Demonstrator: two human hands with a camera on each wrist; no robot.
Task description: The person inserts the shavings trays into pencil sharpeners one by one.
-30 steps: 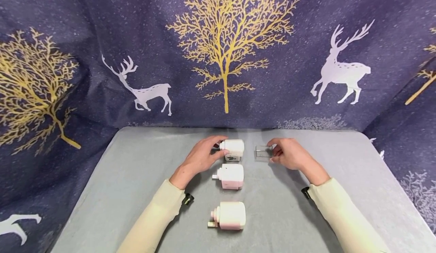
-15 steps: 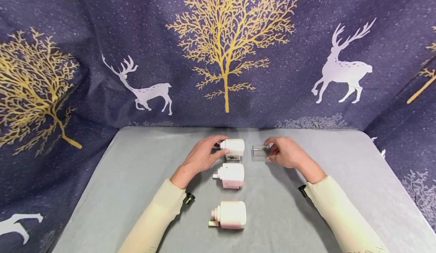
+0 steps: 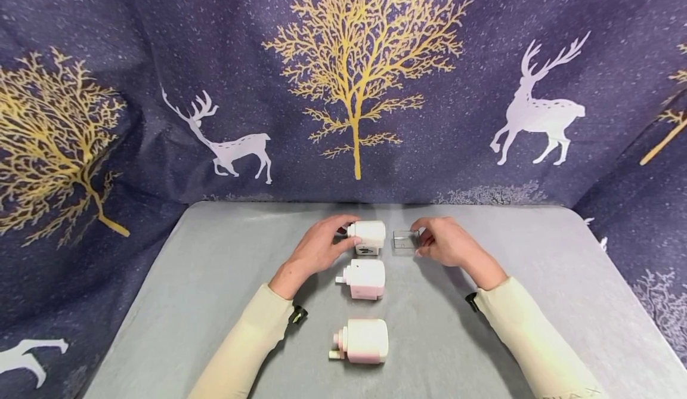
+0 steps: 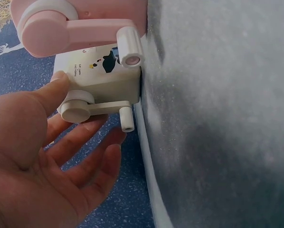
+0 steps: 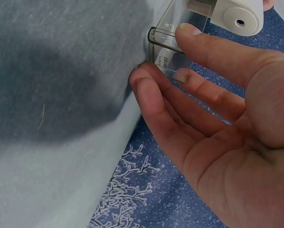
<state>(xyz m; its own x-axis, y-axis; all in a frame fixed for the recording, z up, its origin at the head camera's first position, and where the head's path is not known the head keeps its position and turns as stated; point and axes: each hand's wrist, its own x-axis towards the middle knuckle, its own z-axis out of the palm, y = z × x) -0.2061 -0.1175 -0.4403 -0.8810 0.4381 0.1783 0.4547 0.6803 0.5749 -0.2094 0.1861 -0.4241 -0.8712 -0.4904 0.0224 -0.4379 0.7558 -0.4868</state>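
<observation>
A white crank pencil sharpener (image 3: 370, 231) with a small dark bird picture stands at the far side of the table. My left hand (image 3: 320, 245) grips it at its crank end, thumb on the near face and forefinger behind; in the left wrist view the crank arm (image 4: 106, 108) hangs free beside my fingers. To its right, my right hand (image 3: 448, 244) pinches a clear plastic shavings drawer (image 3: 406, 240) by its outer end. In the right wrist view, thumb and fingertips lie on opposite sides of the drawer (image 5: 166, 56), whose far end comes close to the sharpener body.
A pink crank sharpener (image 3: 367, 278) stands just nearer than the white one, and another pale pink sharpener (image 3: 367, 340) is closer to the front. Their cranks point left. A dark blue cloth (image 3: 214, 59) with deer and trees hangs behind the grey table (image 3: 225, 232).
My right hand has moved left with the clear drawer, narrowing the gap to the white sharpener. The left hand keeps its grip in the same place.
</observation>
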